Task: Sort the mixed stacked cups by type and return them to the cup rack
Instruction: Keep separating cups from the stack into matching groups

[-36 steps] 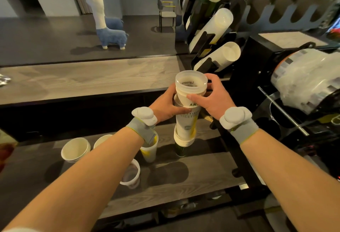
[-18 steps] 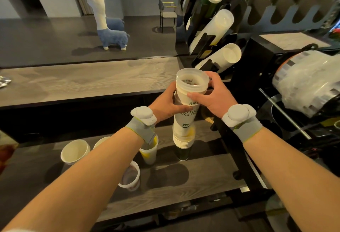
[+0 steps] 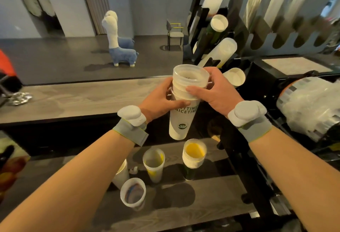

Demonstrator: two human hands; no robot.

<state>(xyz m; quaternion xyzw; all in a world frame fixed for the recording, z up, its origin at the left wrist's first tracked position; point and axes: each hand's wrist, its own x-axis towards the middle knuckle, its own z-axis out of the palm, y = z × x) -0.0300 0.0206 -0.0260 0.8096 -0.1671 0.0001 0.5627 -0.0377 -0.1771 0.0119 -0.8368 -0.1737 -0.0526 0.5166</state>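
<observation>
I hold a short stack of cups in the air above the lower shelf. My left hand grips the white printed paper cup at the bottom of it. My right hand grips the translucent plastic cups nested in its top. Below stands the rest of the stack, yellow inside, on a dark green cup. The black cup rack behind holds several slanted rows of white cups.
On the lower wooden shelf stand a yellow-stained plastic cup, a clear cup and a white cup. A roll of plastic film lies on a black machine at right. A wooden counter runs behind.
Both hands have lifted the upper cups clear of the standing stack, which now shows a yellow inside. The view has tilted upward.
</observation>
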